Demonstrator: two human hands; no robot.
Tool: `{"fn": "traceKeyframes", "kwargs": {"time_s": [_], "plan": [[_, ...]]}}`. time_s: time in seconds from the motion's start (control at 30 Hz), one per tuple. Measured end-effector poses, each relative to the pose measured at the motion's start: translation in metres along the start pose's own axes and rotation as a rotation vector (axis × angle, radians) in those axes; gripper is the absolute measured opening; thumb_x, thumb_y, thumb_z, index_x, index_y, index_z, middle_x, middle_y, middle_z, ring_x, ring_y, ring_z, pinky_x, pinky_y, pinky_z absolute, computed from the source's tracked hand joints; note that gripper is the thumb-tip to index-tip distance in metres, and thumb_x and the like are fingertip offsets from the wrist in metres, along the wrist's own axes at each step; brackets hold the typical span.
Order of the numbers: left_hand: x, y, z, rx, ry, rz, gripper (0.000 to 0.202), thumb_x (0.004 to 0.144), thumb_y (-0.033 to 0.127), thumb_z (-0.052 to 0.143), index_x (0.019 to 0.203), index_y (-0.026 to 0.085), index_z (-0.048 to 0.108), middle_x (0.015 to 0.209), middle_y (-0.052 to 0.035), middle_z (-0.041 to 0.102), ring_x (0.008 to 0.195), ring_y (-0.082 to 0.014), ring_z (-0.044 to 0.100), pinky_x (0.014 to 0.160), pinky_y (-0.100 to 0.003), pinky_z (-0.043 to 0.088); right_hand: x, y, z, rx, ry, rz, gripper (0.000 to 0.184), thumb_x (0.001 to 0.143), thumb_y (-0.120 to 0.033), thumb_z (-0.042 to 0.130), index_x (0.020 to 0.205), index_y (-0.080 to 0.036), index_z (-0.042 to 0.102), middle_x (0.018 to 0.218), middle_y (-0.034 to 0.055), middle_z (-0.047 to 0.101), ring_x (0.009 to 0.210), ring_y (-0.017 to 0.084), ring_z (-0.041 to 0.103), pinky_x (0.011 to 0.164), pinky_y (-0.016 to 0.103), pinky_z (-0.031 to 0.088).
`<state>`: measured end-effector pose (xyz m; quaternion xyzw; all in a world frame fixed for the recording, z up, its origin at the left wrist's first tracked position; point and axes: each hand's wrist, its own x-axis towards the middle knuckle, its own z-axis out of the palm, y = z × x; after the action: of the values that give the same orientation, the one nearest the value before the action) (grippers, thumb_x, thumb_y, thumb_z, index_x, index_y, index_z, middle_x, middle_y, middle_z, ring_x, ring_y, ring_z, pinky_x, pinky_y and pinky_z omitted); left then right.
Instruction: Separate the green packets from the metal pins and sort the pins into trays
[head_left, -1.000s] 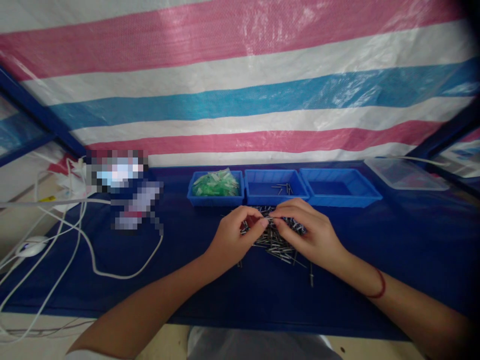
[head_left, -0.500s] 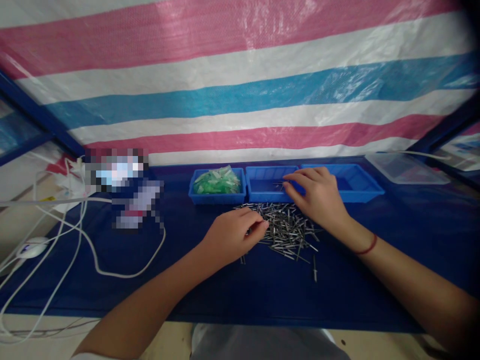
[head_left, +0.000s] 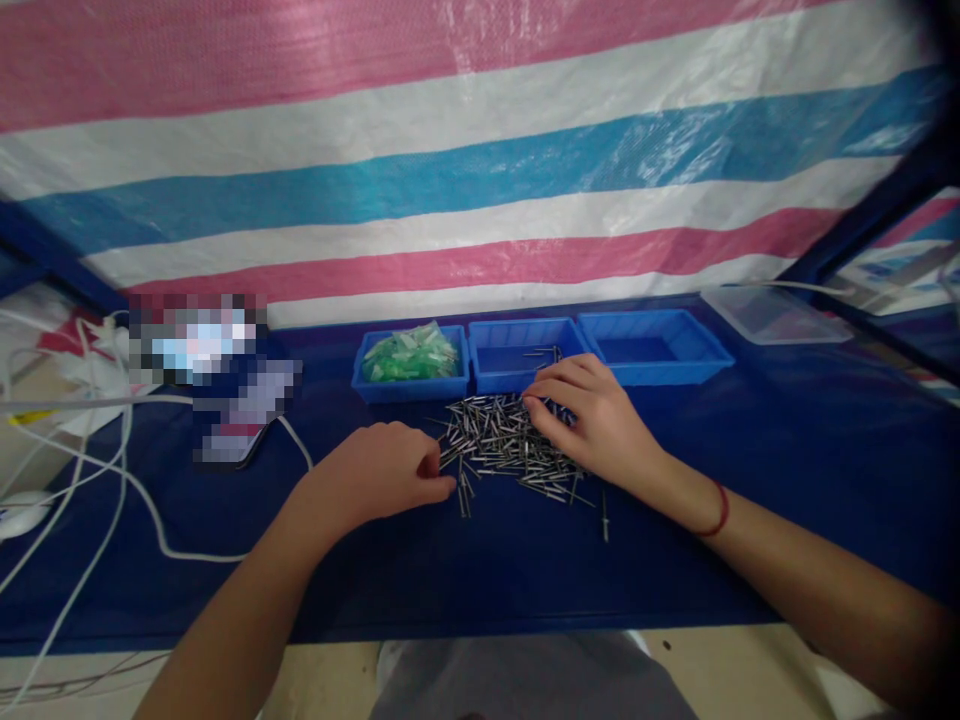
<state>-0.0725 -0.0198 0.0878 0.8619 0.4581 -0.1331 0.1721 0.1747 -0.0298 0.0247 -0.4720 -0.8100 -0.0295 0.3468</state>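
Note:
A loose pile of blind rivets (head_left: pixel 510 445), thin metal pins with thicker heads, lies on the dark blue tabletop. My right hand (head_left: pixel 600 415) is over the pile's right side, thumb and index fingertips close together; what is between them is hidden. At the pile's left edge is my left hand (head_left: pixel 375 480), its fingers curled in and its thumb pointing at the pile; anything inside is out of sight. Behind the pile, the middle blue tray (head_left: pixel 495 370) holds a few rivets. A single rivet (head_left: pixel 605 520) lies apart at the front right.
The left blue tray (head_left: pixel 412 390) contains small green packets (head_left: pixel 412 355). Another blue tray (head_left: pixel 652 345) stands on the right, beside a clear plastic lid (head_left: pixel 772 315). A phone (head_left: pixel 251 415) and white cables (head_left: pixel 161 520) lie on the left. A striped sheet (head_left: pixel 450 190) hangs behind.
My right hand has come down from the middle tray to the pile, and rivets now lie in that tray. My left hand has drawn back leftward from the pile. The view has shifted slightly.

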Motion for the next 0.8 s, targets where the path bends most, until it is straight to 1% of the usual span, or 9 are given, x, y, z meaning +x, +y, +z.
{"fn": "traceKeyframes", "kwargs": {"time_s": [0.07,0.17,0.3,0.37,0.43,0.57,0.73,0.8], "plan": [[0.0,0.004,0.002,0.004,-0.021,0.009,0.031,0.08,0.052,0.056,0.077,0.023,0.069,0.075,-0.0024,0.068,0.069,-0.0189,0.063,0.056,-0.025,0.035,-0.001,-0.003,0.001,0.019,-0.01,-0.018,0.014,0.088,-0.024,0.055,0.086,-0.019,0.068,0.091,0.0066,0.068,0.091,0.022,0.055,0.082,0.038,0.043],[0.001,0.012,0.005,0.039,-0.02,0.015,0.033,0.079,0.054,0.059,0.077,0.022,0.069,0.075,-0.003,0.068,0.069,-0.0197,0.064,0.057,-0.026,0.038,-0.002,-0.007,0.003,0.041,-0.034,-0.05,0.014,0.088,-0.023,0.055,0.085,-0.018,0.068,0.09,0.0065,0.068,0.09,0.021,0.055,0.082,0.039,0.043],[0.001,0.028,0.011,0.132,-0.022,-0.025,0.048,0.081,0.061,0.054,0.07,0.016,0.068,0.069,-0.0079,0.067,0.067,-0.0236,0.066,0.059,-0.029,0.045,-0.004,-0.008,0.004,0.05,-0.08,-0.074,0.013,0.088,-0.024,0.055,0.084,-0.019,0.067,0.091,0.0066,0.067,0.089,0.021,0.055,0.082,0.04,0.043],[0.002,0.034,0.014,0.173,-0.001,-0.024,0.043,0.083,0.055,0.057,0.072,0.015,0.068,0.07,-0.0097,0.068,0.069,-0.026,0.067,0.06,-0.031,0.047,-0.004,-0.007,0.005,0.049,-0.096,-0.075,0.014,0.088,-0.024,0.054,0.085,-0.02,0.067,0.091,0.0068,0.067,0.09,0.022,0.055,0.081,0.04,0.043],[0.002,0.038,0.018,0.189,0.011,-0.006,0.033,0.085,0.045,0.059,0.077,0.015,0.069,0.075,-0.0107,0.07,0.072,-0.0282,0.069,0.061,-0.033,0.049,-0.004,-0.006,0.005,0.053,-0.104,-0.075,0.013,0.088,-0.024,0.054,0.086,-0.02,0.067,0.092,0.0067,0.067,0.09,0.022,0.055,0.082,0.04,0.043],[0.003,0.038,0.025,0.168,0.038,0.047,0.022,0.088,0.034,0.058,0.084,0.015,0.068,0.084,-0.0114,0.071,0.074,-0.0295,0.07,0.06,-0.035,0.051,-0.004,-0.004,0.005,0.078,-0.125,-0.093,0.013,0.088,-0.023,0.054,0.086,-0.021,0.067,0.092,0.0068,0.067,0.09,0.021,0.056,0.081,0.039,0.044],[0.005,0.035,0.029,0.183,0.113,0.104,0.018,0.092,0.022,0.048,0.09,0.014,0.065,0.089,-0.0101,0.07,0.074,-0.0275,0.069,0.062,-0.037,0.055,-0.004,-0.007,0.006,0.104,-0.173,-0.128,0.013,0.088,-0.022,0.054,0.086,-0.019,0.066,0.091,0.0072,0.066,0.09,0.021,0.056,0.081,0.038,0.045],[0.007,0.036,0.029,0.201,0.109,0.101,0.019,0.092,0.019,0.046,0.094,0.012,0.064,0.092,-0.0113,0.069,0.076,-0.0278,0.069,0.062,-0.038,0.056,-0.004,-0.007,0.006,0.108,-0.184,-0.134,0.013,0.088,-0.022,0.054,0.086,-0.019,0.066,0.092,0.0073,0.066,0.09,0.021,0.055,0.081,0.038,0.045]]}}
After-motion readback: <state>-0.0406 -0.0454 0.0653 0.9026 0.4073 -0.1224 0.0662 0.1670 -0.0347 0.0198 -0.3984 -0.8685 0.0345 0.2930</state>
